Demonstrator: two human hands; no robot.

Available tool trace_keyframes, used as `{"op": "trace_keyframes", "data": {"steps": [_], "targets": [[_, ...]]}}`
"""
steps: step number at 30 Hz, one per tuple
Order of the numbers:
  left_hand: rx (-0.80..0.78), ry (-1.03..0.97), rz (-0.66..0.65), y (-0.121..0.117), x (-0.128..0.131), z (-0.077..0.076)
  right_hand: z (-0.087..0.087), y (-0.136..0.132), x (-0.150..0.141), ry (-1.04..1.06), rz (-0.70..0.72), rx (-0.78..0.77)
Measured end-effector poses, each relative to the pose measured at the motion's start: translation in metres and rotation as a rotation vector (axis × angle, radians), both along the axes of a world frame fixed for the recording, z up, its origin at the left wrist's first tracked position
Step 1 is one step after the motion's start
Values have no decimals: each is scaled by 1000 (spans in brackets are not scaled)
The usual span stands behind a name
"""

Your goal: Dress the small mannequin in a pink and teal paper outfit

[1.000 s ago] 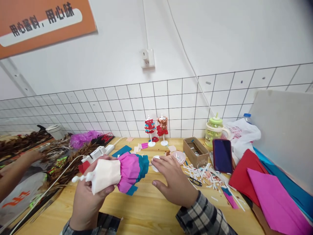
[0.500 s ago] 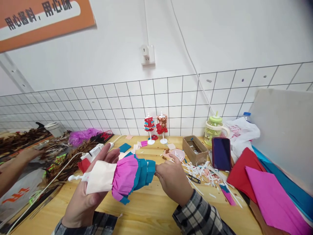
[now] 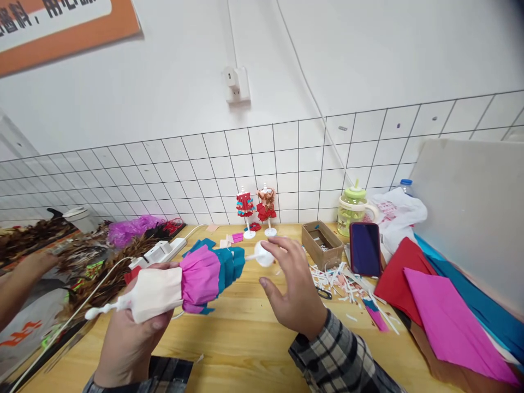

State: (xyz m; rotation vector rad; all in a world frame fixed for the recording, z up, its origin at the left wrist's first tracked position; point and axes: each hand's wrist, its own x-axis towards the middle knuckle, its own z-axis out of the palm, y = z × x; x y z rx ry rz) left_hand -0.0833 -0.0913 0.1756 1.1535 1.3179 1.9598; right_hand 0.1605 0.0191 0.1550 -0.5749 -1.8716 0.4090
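My left hand [image 3: 133,333] is closed round a small dress form [image 3: 200,281] that lies sideways across my palm. Cream paper wraps its bodice, and below that come a pink gathered skirt and teal ruffled tiers. The white neck knob points left, while the round white base [image 3: 264,255] points right. Close by the base is my right hand [image 3: 292,289], thumb and fingers spread apart with nothing seen between them; I cannot tell whether a fingertip touches the base. At the wall stand two dressed forms, one in red and teal [image 3: 245,204], one in red and brown [image 3: 267,206].
A cardboard box [image 3: 325,254], a phone [image 3: 365,250] and a green-lidded bottle [image 3: 352,210] stand on the right, near paper shreds [image 3: 338,281]. Coloured paper sheets [image 3: 454,322] lie at far right. On the left are a power strip [image 3: 161,251], feathers and another person's arm [image 3: 28,278].
My right hand has opened and moved slightly up and right, off the skirt end, so the white base now shows. The dress form has shifted left in my left hand. The view has shifted a little.
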Motion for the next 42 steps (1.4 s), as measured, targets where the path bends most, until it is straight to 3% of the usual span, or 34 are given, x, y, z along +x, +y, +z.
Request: {"op": "trace_keyframes", "data": {"steps": [3,7,10,17,23,33,39,42], "targets": [[-19,90,22,-1,-2,-3,2,-6,-2,152,253,-311],[-31,164,39,-2,2,-5,-3,-8,-13,158,582,-852],[-24,173,54,-2,8,-4,-4,-7,-17,186,696,-1031],[-42,179,90,-2,12,-7,-1,-4,-17,264,699,-1141],[-53,210,91,0,20,-6,-7,-4,-19,329,710,-1140],[-71,234,62,0,12,-14,-10,-6,-21,423,990,-1312],[-82,229,64,-1,14,-12,-13,-7,-23,405,1167,-1314],[-72,175,76,-2,18,-9,-10,-4,-18,367,1050,-1297]]}}
